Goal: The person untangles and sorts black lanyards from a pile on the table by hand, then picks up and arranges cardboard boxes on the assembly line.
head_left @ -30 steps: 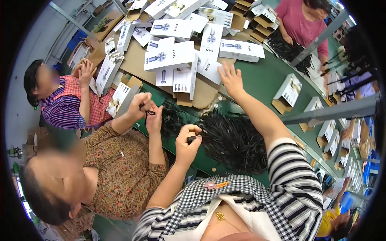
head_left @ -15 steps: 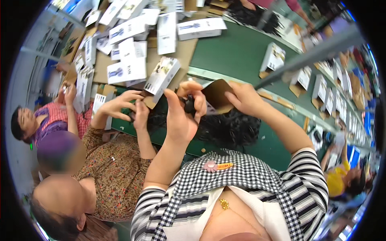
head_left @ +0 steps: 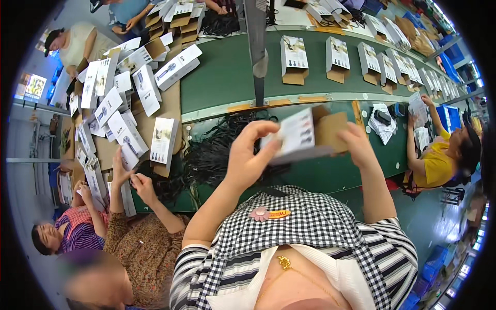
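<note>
In front of my chest a white printed carton (head_left: 298, 135) is held tilted, its open end with brown cardboard flaps facing right. My left hand (head_left: 250, 155) grips the carton's closed left end between thumb and fingers. My right hand (head_left: 357, 143), somewhat blurred, is closed at the brown flap on the open end. What lies inside the carton is hidden. Behind and left of my left hand spreads a heap of black cables (head_left: 214, 150) on the green table (head_left: 330, 173).
Left, white cartons (head_left: 147, 90) lie jumbled on brown cardboard (head_left: 168, 111), beside a co-worker's hands (head_left: 132, 175). Beyond a rail, open cartons (head_left: 338, 57) stand along a green belt (head_left: 222, 77). A grey post (head_left: 257, 57) rises ahead. Right, a person in yellow (head_left: 439, 157) handles papers.
The view has turned right. My left hand, which held a small black item, now grips the carton, and no black item shows in it. The carton has tipped, its open end facing right.
</note>
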`<state>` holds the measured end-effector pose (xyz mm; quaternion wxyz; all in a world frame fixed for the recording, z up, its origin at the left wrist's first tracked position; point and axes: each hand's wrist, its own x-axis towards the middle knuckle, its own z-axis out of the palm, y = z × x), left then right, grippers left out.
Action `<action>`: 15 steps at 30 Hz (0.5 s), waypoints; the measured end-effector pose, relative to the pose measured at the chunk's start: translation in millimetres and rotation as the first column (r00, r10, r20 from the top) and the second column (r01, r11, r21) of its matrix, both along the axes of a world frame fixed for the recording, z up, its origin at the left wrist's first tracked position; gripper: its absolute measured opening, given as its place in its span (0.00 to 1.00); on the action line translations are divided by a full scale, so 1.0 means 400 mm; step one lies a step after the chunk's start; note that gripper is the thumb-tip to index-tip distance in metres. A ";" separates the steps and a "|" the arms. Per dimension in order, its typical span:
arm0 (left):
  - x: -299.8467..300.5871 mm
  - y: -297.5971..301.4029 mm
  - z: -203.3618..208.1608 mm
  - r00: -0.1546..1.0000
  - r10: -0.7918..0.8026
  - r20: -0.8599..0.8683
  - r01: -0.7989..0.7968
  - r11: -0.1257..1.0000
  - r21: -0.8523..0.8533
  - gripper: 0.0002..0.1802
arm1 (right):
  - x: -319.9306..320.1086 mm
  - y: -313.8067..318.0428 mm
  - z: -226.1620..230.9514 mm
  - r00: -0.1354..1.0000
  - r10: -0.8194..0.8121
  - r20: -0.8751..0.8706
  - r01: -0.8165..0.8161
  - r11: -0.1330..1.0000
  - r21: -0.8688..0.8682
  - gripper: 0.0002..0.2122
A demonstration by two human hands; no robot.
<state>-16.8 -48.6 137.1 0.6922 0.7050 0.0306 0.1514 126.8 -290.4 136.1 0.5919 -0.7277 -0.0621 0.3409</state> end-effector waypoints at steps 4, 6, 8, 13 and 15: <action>-0.046 0.001 -0.015 0.967 0.104 -0.231 -0.144 0.976 -0.163 0.08 | 0.108 0.008 -0.090 0.931 -0.357 0.070 0.334 0.915 0.227 0.11; -0.077 0.005 -0.040 0.949 0.128 -0.289 -0.183 0.968 -0.172 0.08 | 0.168 0.061 -0.151 0.903 -0.429 0.036 0.394 0.857 0.334 0.12; -0.106 0.009 -0.066 0.936 0.167 -0.310 -0.236 0.951 -0.199 0.08 | 0.233 0.130 -0.224 0.872 -0.490 -0.014 0.447 0.783 0.433 0.13; -0.154 0.029 -0.108 0.889 0.266 -0.372 -0.360 0.909 -0.210 0.08 | 0.393 0.328 -0.380 0.761 -0.617 -0.201 0.585 0.519 0.623 0.16; -0.171 0.032 -0.116 0.869 0.277 -0.411 -0.384 0.900 -0.205 0.08 | 0.433 0.383 -0.434 0.741 -0.602 -0.299 0.669 0.616 0.416 0.16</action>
